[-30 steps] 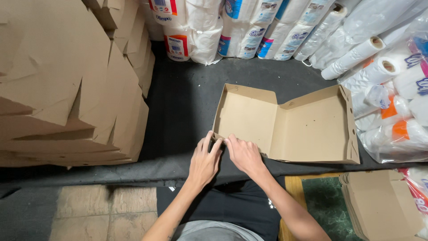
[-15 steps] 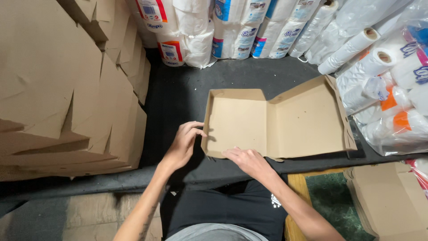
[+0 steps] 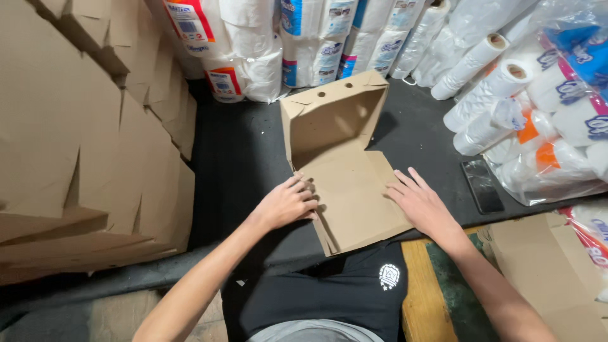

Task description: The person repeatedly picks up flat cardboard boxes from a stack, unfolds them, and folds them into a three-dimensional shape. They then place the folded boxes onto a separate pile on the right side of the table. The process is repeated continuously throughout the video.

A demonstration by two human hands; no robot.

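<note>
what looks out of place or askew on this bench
A dark phone lies loose on the black bench right against the bagged paper rolls. The cardboard box sits skewed, half folded, between the left hand and right hand.

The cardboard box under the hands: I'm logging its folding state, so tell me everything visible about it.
The cardboard box is plain brown cardboard, half folded. Its far section stands up with side walls formed and two small round holes near its top edge. The near panel lies flat on the dark table. The left hand presses the panel's left edge, and the right hand rests at its right edge.
</note>
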